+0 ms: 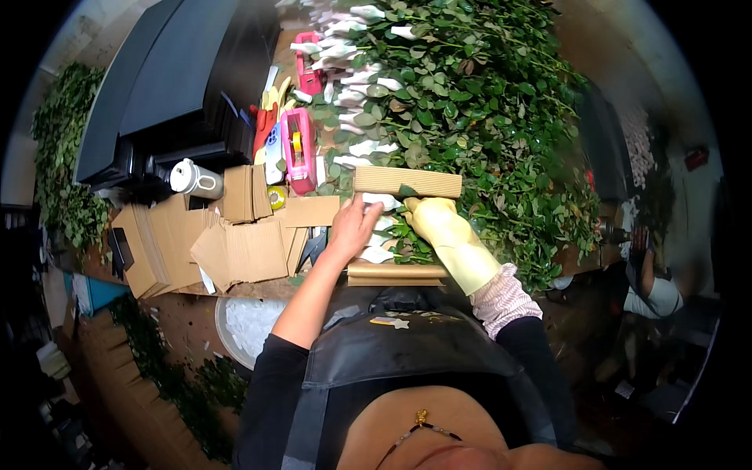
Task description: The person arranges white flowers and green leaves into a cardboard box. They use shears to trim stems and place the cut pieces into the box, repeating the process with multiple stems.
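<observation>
In front of me, several roses with white-sleeved heads (379, 255) lie in a row on a sheet of corrugated cardboard (407, 182). One ridged end of the sheet shows beyond the roses, and its rolled brown edge (395, 274) lies nearest me. My bare left hand (354, 229) has its fingers closed at the white-sleeved head of the farthest rose (381, 201). My right hand (433, 219), in a yellow rubber glove, is curled around that rose just below its head, at the leafy stem. The glove hides its fingertips and part of the stem.
A big heap of leafy roses (486, 117) covers the table's far right. To the left are pink tape dispensers (299, 160), cardboard pieces (254, 251), a white lidded mug (196, 180) and dark stacked boxes (180, 78). A tub of white sleeves (249, 323) stands below. Another person (654, 294) is at right.
</observation>
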A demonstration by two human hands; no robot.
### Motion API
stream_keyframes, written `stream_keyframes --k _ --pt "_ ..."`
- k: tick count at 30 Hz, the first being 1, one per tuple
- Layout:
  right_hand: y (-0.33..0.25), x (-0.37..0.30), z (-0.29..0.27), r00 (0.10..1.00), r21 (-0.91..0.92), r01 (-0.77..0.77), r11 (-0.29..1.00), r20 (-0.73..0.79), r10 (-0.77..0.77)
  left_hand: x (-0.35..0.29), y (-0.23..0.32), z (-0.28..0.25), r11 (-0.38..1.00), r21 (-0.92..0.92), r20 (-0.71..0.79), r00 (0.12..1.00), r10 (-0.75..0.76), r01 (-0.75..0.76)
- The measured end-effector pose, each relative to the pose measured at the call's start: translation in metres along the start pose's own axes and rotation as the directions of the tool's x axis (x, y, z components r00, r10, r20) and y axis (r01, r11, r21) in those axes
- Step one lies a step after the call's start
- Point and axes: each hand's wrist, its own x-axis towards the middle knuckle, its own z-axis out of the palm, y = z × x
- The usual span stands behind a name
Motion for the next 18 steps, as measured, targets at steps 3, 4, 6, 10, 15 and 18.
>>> stream_keyframes --k 3,4,6,10,15,18 --pt "-0.004 0.005 0.002 1.0 -0.019 -0.008 1.0 0.017 0.008 -0.003 0.007 -0.007 0.99 0.14 0.019 1.0 -0.024 0.021" --pt "-0.005 0.008 0.003 1.0 -0.029 -0.01 1.0 0.02 0.011 -0.006 0.008 -0.01 0.996 0.089 -0.005 1.0 -0.005 0.006" --pt "-0.006 0.01 0.005 0.999 -0.033 -0.01 0.999 0.031 0.011 -0.018 0.007 -0.015 0.996 -0.018 -0.108 0.991 0.081 -0.083" --pt "-0.003 0.009 0.003 0.999 -0.03 -0.016 0.999 0.052 0.017 -0.034 -0.006 -0.033 0.855 -0.519 -0.409 0.877 -0.252 0.004" --pt "-0.004 0.008 0.014 1.0 -0.001 -0.006 1.0 -0.023 0.006 -0.021 -0.031 -0.033 0.897 -0.351 -0.035 0.953 -0.301 0.27" --pt "-0.009 0.015 0.029 0.997 -0.063 -0.073 0.995 -0.026 0.072 -0.007 -0.039 -0.007 0.991 0.001 0.025 0.991 -0.132 0.132"
